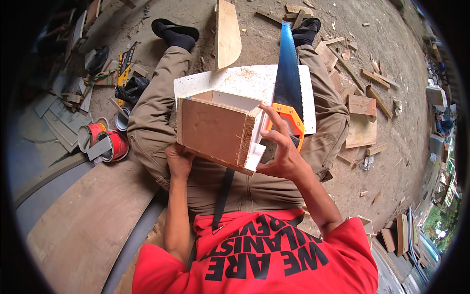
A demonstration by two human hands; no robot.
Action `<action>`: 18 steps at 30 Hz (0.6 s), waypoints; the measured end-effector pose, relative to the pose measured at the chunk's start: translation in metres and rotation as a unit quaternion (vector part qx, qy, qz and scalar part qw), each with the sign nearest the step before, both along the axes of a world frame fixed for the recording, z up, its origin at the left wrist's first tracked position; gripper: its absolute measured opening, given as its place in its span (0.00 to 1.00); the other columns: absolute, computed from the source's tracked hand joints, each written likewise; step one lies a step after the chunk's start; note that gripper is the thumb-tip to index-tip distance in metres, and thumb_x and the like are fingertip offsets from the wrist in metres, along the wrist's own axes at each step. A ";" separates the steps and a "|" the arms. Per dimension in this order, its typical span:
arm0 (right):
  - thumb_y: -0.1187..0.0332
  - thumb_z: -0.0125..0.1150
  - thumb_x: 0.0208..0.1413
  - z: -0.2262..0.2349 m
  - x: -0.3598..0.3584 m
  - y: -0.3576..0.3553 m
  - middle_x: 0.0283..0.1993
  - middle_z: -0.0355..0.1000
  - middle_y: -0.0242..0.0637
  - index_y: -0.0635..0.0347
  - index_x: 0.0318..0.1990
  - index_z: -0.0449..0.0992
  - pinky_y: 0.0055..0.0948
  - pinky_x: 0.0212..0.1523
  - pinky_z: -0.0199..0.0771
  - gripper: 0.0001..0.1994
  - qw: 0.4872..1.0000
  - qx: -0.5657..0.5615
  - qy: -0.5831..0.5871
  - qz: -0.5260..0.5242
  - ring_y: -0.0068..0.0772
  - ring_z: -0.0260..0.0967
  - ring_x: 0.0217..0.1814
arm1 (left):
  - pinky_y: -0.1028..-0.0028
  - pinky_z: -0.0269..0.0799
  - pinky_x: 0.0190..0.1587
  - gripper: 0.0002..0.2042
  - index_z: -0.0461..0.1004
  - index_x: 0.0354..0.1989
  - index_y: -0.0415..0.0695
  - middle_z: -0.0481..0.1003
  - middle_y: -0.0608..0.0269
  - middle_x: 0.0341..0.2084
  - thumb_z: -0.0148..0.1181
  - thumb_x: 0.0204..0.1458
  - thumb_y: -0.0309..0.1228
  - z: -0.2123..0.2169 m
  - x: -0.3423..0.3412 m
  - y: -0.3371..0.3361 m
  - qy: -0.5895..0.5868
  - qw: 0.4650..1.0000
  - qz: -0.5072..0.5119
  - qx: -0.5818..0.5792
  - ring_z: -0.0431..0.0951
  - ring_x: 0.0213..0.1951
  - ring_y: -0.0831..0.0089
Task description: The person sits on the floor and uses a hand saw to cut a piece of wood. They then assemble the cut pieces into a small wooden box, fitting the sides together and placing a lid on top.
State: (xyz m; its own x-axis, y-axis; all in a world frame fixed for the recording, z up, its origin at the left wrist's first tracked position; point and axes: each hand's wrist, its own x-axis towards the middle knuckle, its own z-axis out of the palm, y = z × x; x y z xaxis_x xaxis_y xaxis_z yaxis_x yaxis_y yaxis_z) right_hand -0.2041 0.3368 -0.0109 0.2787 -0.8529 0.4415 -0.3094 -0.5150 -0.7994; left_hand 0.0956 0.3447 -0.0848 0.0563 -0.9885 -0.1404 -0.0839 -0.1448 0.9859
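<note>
Between my hands, over my lap, I hold a small wooden box with its hollow top facing up and away. My left hand grips its lower left corner from beneath, with most fingertips hidden under it. Along the right side, the fingers and thumb of my right hand press against the rough-edged end, next to a white piece there. A handsaw with a blue blade and orange handle lies just beyond that hand, on a white board dusted with sawdust across my legs.
A pale wooden plank with a rounded end lies beyond the board. Two red cans stand at the left, near a black plastic bag and another saw with yellow colouring. Wood offcuts litter the ground at the right.
</note>
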 end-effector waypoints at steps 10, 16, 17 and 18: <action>0.66 0.82 0.26 -0.017 -0.014 -0.004 0.72 0.47 0.54 0.54 0.47 0.65 0.48 0.72 0.42 0.37 0.972 0.179 -0.153 -0.007 0.53 0.40 0.78 | 0.72 0.70 0.54 0.24 0.77 0.53 0.37 0.77 0.55 0.52 0.69 0.43 0.14 0.063 -0.020 -0.016 -0.036 0.994 -0.048 -0.090 0.75 0.51 0.74; 0.75 0.77 0.33 -0.012 -0.007 -0.004 0.62 0.61 0.43 0.54 0.50 0.62 0.39 0.65 0.59 0.35 0.856 0.368 -0.363 -0.006 0.37 0.57 0.68 | 0.71 0.62 0.62 0.25 0.74 0.57 0.37 0.74 0.54 0.55 0.70 0.47 0.19 0.073 -0.037 -0.025 0.042 0.993 -0.006 -0.107 0.71 0.58 0.70; 0.75 0.77 0.34 -0.012 -0.008 -0.006 0.59 0.62 0.41 0.54 0.50 0.62 0.37 0.63 0.61 0.34 0.853 0.375 -0.361 -0.015 0.35 0.59 0.65 | 0.71 0.62 0.62 0.25 0.74 0.57 0.37 0.74 0.54 0.56 0.70 0.47 0.20 0.075 -0.039 -0.027 0.060 0.994 0.005 -0.090 0.71 0.58 0.70; 0.75 0.76 0.35 -0.013 -0.009 -0.009 0.56 0.64 0.39 0.55 0.50 0.62 0.35 0.61 0.64 0.33 0.850 0.383 -0.360 -0.024 0.32 0.61 0.62 | 0.70 0.63 0.61 0.24 0.73 0.57 0.36 0.74 0.52 0.56 0.69 0.49 0.21 0.075 -0.038 -0.030 0.020 0.997 -0.005 -0.079 0.71 0.57 0.70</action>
